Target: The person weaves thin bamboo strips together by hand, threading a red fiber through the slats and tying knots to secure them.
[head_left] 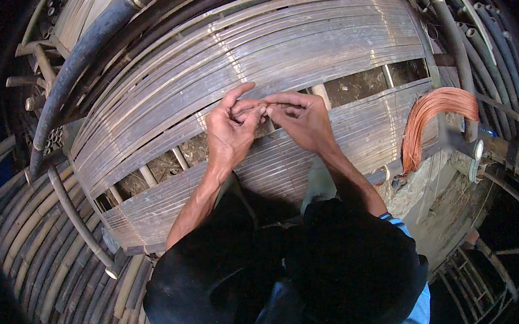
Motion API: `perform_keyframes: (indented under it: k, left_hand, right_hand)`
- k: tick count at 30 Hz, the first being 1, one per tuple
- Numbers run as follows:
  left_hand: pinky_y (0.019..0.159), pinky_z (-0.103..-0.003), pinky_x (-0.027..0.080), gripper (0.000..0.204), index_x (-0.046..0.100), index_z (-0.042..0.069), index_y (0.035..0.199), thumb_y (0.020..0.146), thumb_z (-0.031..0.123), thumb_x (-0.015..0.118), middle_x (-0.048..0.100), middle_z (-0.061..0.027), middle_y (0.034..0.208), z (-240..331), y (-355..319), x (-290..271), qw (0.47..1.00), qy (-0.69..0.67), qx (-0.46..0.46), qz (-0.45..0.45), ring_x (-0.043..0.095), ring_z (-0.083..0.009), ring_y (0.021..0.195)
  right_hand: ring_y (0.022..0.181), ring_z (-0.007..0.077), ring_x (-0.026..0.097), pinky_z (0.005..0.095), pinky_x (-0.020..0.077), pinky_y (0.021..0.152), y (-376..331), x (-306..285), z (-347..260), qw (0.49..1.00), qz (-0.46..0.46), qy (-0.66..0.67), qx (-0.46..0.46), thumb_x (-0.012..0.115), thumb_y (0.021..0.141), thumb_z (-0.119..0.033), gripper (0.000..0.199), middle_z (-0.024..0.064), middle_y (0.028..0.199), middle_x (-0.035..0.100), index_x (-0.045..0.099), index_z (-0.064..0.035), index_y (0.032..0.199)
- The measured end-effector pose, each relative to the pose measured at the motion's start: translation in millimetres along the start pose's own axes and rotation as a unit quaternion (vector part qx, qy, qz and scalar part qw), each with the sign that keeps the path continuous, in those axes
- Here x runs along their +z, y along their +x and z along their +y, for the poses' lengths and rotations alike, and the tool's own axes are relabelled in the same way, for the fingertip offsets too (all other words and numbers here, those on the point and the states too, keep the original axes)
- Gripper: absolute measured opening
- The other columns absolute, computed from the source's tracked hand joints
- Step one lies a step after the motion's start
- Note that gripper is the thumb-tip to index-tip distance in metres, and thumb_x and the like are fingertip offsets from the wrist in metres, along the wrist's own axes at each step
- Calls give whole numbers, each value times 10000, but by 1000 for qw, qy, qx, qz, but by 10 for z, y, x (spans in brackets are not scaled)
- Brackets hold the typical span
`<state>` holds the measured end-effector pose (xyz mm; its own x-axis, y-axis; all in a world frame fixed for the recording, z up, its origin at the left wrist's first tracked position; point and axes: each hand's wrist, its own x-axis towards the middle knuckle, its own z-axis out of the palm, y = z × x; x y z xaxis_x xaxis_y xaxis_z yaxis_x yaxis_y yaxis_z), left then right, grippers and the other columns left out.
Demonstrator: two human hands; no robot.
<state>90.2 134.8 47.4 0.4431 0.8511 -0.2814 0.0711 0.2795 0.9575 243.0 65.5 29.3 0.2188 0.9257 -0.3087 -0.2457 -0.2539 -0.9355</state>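
Observation:
My left hand (230,127) and my right hand (308,124) meet fingertip to fingertip above a gap in a slatted bamboo platform (186,87). Thumb and forefinger of each are pinched together, and the left forefinger curls up. Between them there seems to be something thin and reddish, too small to make out. To the right of my right hand, a thick bundle of orange-red strands (414,133) is draped over a bamboo pole. My dark-clothed legs are below my hands, over the near slats.
A thick curved bamboo pole (73,68) rises on the left. Stacked bamboo poles (55,250) lie at the lower left, and more poles (495,64) are at the upper right. Crosspieces and bare ground show through the gap in the slats. A ladder-like frame (473,285) stands lower right.

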Motion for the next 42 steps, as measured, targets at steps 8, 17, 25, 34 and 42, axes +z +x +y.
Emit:
perform_keyframes:
  k: [8, 17, 25, 34, 42]
  left_hand:
    - [622, -198, 509, 361, 620, -41, 1211, 862, 13, 694, 738, -68, 845, 89, -10, -2, 996, 83, 20, 26, 622, -34, 696]
    - [629, -184, 496, 396, 597, -53, 1207, 828, -4, 701, 725, -53, 800, 158, 60, -67, 998, 49, -11, 29, 622, -47, 691]
    - [631, -224, 530, 330, 597, -31, 1184, 858, -19, 640, 689, -45, 839, 146, 61, -165, 968, -146, -200, -44, 647, -122, 704]
    - [627, -312, 486, 172, 728, -30, 935, 917, 129, 665, 667, -52, 795, 244, -85, -119, 956, 277, 31, -87, 601, -139, 661]
    - [745, -302, 484, 256, 705, -26, 830, 973, 164, 610, 694, -131, 1025, 476, -50, -287, 978, 130, 57, -152, 603, -163, 821]
  right_hand:
    - [866, 109, 671, 248, 543, 767, -45, 45, -149, 986, 52, -154, -49, 745, 867, -62, 133, 107, 978, 740, 753, 29, 965]
    - [857, 118, 685, 276, 555, 759, -31, 57, -110, 995, 8, -56, -77, 719, 878, -82, 278, 89, 954, 737, 693, -14, 1146]
    - [971, 138, 647, 265, 549, 846, -36, 24, -150, 982, -75, -137, -102, 647, 939, -3, 265, 131, 1067, 674, 642, 59, 1196]
    - [985, 132, 628, 270, 529, 885, -48, -6, -83, 997, -52, -3, -54, 616, 968, -27, 155, 102, 1061, 664, 633, 57, 1097]
    - [1022, 161, 611, 309, 527, 880, -129, 28, -183, 994, -28, -15, -107, 637, 964, -106, 135, 84, 1019, 617, 671, -11, 1054]
